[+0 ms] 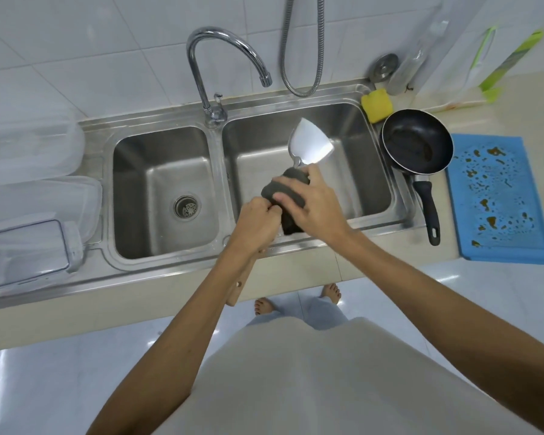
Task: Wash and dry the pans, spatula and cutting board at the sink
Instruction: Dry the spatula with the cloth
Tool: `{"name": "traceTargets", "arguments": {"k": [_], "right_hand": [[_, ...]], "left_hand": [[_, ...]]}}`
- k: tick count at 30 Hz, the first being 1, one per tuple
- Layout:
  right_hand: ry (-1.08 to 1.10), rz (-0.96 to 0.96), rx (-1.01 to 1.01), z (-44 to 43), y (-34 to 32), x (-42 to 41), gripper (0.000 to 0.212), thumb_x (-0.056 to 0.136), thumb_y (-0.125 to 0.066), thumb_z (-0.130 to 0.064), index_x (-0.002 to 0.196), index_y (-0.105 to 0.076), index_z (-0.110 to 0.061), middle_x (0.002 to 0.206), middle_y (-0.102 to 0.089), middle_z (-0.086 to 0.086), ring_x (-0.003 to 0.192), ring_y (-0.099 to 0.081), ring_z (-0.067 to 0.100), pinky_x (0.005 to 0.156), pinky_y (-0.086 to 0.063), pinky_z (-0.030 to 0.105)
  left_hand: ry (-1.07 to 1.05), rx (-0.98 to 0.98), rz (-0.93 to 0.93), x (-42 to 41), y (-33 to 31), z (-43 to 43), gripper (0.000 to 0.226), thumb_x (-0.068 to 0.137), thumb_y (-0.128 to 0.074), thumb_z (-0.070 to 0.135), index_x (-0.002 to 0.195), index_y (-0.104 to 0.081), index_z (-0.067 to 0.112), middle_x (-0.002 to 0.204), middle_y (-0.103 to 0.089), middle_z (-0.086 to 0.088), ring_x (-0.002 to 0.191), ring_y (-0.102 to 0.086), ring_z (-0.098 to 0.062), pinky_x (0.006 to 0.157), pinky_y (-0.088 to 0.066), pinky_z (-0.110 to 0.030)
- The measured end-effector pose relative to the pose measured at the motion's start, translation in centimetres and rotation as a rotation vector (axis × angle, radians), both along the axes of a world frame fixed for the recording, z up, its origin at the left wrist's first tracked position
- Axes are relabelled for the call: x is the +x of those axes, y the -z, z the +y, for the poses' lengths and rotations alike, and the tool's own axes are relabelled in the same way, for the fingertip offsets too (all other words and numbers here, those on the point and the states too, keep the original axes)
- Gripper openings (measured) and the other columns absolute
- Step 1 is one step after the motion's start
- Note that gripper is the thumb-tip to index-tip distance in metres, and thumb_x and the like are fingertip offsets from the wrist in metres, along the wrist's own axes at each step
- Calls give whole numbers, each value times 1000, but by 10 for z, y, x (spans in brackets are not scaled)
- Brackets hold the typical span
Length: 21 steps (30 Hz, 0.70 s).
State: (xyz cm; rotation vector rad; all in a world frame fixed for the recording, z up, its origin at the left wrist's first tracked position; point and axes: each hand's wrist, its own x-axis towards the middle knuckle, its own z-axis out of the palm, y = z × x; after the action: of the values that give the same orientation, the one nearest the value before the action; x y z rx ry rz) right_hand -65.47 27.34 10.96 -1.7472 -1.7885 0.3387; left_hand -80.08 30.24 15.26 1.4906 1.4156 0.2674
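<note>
Over the right basin of the steel double sink [299,113] I hold a metal spatula [310,146], blade up and shiny. My left hand [256,222] grips its wooden handle [237,287], which sticks out below my wrist. My right hand [311,204] wraps a dark grey cloth [288,188] around the spatula's neck. A black frying pan [416,141] with brown residue rests on the sink's right rim, handle toward me. Right of it lies a blue cutting board [496,199] spotted with brown sauce.
A curved tap [220,54] stands behind the divider, spout over the right basin, no water running. A yellow sponge [376,105] sits at the back right corner. Clear plastic containers [29,215] crowd the left drainboard. A metal hose [302,51] hangs on the wall.
</note>
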Motion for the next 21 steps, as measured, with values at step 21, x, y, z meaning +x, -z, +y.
{"name": "traceTargets", "arguments": {"k": [21], "right_hand": [[130, -441, -2, 38, 0, 78, 44, 99, -54, -49, 135, -56, -25, 127, -50, 19, 105, -54, 36, 64, -60, 51]], "left_hand": [[-86, -311, -222, -6, 4, -30, 18, 102, -45, 15, 98, -60, 7, 75, -41, -9, 40, -28, -9, 38, -19, -19]]}}
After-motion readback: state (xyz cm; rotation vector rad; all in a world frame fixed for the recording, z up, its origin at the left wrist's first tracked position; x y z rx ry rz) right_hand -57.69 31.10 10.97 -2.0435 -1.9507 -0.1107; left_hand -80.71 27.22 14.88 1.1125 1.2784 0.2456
